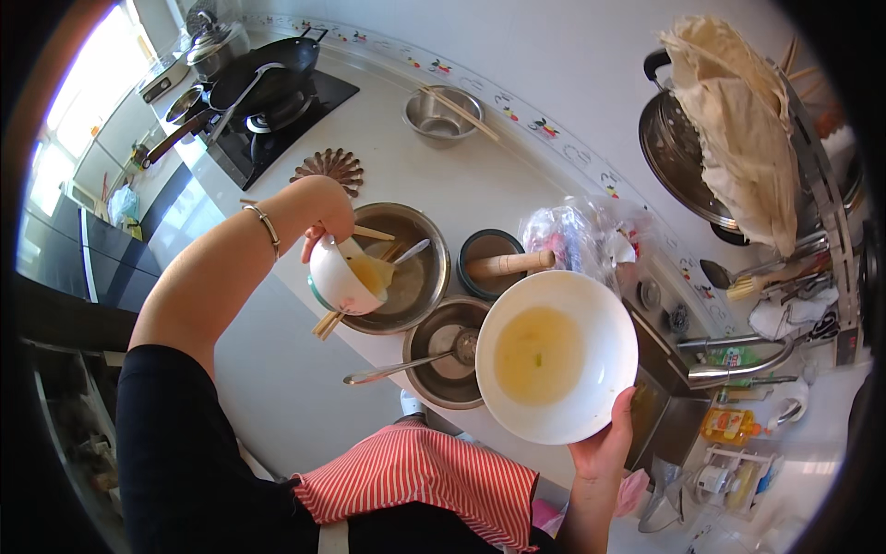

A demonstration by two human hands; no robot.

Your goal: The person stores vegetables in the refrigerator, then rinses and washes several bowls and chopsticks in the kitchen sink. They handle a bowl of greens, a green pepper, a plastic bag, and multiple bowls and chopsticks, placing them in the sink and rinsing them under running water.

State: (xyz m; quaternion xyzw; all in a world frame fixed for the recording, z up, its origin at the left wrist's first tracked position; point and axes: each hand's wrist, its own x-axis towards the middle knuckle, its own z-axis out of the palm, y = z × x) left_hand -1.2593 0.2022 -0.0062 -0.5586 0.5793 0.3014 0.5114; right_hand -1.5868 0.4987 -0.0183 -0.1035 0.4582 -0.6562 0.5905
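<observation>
My left hand (pixel 317 235) grips a small white bowl (pixel 346 277) with a green foot ring, tipped on its side over a wide steel basin (pixel 440 277). Yellowish liquid shows at its mouth; whether it is flowing out I cannot tell. Chopsticks (pixel 327 324) and a spoon (pixel 413 251) lie in or across that basin. My right hand (pixel 609 436) holds a large white bowl (pixel 609 325) by its near rim, with yellow broth and a small green piece inside. Between the two bowls stands a steel bowl (pixel 422 384) with a ladle (pixel 401 368) resting in it.
Behind the large bowl are a mortar with a wooden pestle (pixel 509 264) and plastic bags (pixel 574 228). A small steel bowl (pixel 443 124) bears chopsticks. A wok (pixel 266 69) sits on the stove at far left, beyond a brown trivet (pixel 331 170). The sink's faucet (pixel 734 370) is at right.
</observation>
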